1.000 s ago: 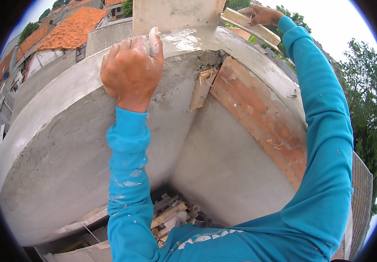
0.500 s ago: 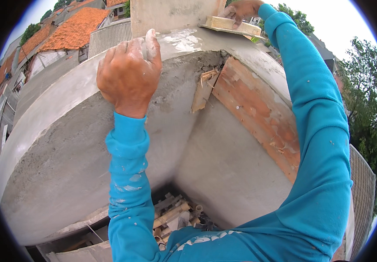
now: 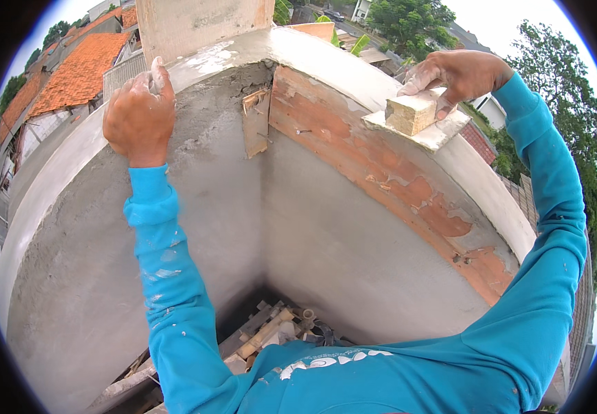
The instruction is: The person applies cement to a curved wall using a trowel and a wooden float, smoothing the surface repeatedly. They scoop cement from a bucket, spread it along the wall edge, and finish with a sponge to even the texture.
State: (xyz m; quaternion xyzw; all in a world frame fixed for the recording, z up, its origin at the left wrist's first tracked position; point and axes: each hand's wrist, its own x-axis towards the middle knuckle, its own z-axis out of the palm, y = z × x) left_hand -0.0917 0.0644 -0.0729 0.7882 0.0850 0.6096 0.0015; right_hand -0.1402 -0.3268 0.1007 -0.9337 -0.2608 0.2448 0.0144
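Head view: my right hand (image 3: 460,72) is gripping a wooden float (image 3: 419,119) on the wall's top edge (image 3: 326,65); my left hand (image 3: 139,114) is resting fisted there.

You look down into a corner of grey plastered walls (image 3: 326,234) under flat daylight. Beyond the wall lie orange tiled roofs (image 3: 81,69) and green trees (image 3: 409,17); scrap wood (image 3: 271,331) lies at its foot.

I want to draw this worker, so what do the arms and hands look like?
Both arms wear long, bright turquoise sleeves; the left sleeve is flecked with pale plaster splashes. No gloves: the left hand and right hand are bare and dusted with whitish cement.
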